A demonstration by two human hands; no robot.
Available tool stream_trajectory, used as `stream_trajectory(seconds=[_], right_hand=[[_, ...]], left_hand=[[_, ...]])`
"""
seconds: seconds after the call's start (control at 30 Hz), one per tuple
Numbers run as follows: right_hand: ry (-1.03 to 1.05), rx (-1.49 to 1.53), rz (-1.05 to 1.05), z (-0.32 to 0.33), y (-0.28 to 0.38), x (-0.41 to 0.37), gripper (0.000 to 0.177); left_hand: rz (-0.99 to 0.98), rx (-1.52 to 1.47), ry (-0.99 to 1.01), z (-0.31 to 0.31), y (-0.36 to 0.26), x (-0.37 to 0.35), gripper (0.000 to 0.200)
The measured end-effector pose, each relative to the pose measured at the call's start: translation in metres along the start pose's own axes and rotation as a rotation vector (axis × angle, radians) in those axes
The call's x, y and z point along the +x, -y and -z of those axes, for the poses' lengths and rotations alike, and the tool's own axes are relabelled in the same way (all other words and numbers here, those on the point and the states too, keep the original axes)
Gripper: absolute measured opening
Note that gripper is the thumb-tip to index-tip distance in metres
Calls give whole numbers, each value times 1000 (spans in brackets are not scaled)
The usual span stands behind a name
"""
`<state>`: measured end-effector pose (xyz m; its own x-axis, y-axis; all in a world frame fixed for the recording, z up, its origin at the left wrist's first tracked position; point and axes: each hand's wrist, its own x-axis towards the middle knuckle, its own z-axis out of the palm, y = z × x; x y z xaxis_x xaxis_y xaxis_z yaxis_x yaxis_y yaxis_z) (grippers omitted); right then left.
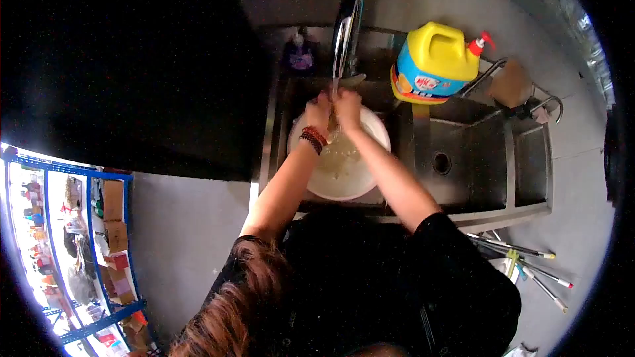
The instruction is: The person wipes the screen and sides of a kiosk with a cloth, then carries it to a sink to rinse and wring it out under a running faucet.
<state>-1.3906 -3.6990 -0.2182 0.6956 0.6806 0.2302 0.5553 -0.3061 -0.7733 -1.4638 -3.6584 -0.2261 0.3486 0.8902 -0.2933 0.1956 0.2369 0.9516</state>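
Note:
Both hands meet under the chrome faucet (344, 33), above the far side of a white basin (380, 133) in the sink. My left hand (319, 111), with beaded bracelets (313, 139) at its wrist, has curled fingers. Close beside it, my right hand (347, 108) is closed too. A small brownish patch shows between them, too blurred to name. Cloudy water (342, 166) with bubbles and small bits partly fills the basin.
A yellow jug (433, 59) with a red pump stands behind the sink's middle. A purple-labelled bottle (299, 53) is at the back left. The right-hand sink compartment has a drain (442, 163). Long handles (529, 266) lean at the lower right; shelves (83, 244) stand at far left.

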Motion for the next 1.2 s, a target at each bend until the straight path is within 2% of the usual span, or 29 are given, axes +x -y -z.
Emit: stream_trajectory(seconds=[0.03, 0.07, 0.1, 0.17, 0.2, 0.3, 0.43, 0.47, 0.57, 0.63, 0.67, 0.77, 0.8, 0.87, 0.9, 0.93, 1.0, 1.03, 1.07, 1.1, 1.13, 1.17, 1.2], right_hand=[[48, 163, 11, 9, -10, 5, 33], [55, 73, 24, 9, -15, 6, 37], [62, -19, 44, 8, -19, 10, 42], [228, 389, -44, 27, -3, 16, 52], [392, 352, -158, 42, 5, 16, 54], [852, 567, 74, 80, 35, 6, 34], [838, 657, -52, 98, 44, 13, 21], [811, 629, -14, 106, 49, 16, 20], [661, 519, 136, 111, 47, 24, 20], [597, 443, 167, 110, 45, 28, 21], [544, 431, 161, 109, 48, 25, 23], [496, 373, 72, 94, 34, 26, 19], [425, 348, 231, 88, 31, 26, 19], [409, 644, 10, 84, 25, 28, 20], [398, 790, -103, 83, 24, 29, 20], [340, 696, -42, 89, 26, 30, 21], [259, 674, -140, 58, 4, 29, 30], [218, 662, -187, 44, 0, 29, 35], [258, 490, -194, 47, 23, 15, 40], [193, 273, -79, 12, 8, 7, 41], [217, 287, -70, 36, 73, -20, 45], [223, 125, 142, 45, 93, -40, 45], [211, -80, 145, 43, 92, -36, 46]], left_hand=[[-400, 126, 52, 7, -5, -1, 27], [-806, 232, 58, 14, -12, -3, 31], [-633, 89, 129, 21, -18, -7, 29], [-278, -196, 248, 35, -51, -26, 29], [-341, -275, 162, 33, -51, -24, 30], [-249, -218, 338, 48, -65, -29, 29], [-304, 56, 457, 63, -64, -25, 28], [-304, 94, 418, 66, -62, -23, 29], [-319, 135, 465, 77, -60, -20, 37], [-422, 174, 509, 78, -60, -19, 37], [-475, 193, 530, 79, -61, -19, 38], [-419, 410, 491, 82, -76, -32, 29], [-367, 328, 526, 82, -66, -25, 30], [-262, 165, 594, 81, -37, -8, 30], [-190, -45, 557, 79, -25, -3, 29], [-119, -253, 514, 77, -19, -2, 29], [-3, -625, 466, 66, -23, -10, 24], [74, -612, 396, 55, -18, -5, 28], [151, -599, 327, 42, -2, 6, 32], [228, -585, 258, 30, 14, 18, 36], [306, -570, 188, 18, 28, 27, 40], [180, -545, 217, 8, 37, 31, 40], [57, -519, 244, -2, 46, 30, 40]])
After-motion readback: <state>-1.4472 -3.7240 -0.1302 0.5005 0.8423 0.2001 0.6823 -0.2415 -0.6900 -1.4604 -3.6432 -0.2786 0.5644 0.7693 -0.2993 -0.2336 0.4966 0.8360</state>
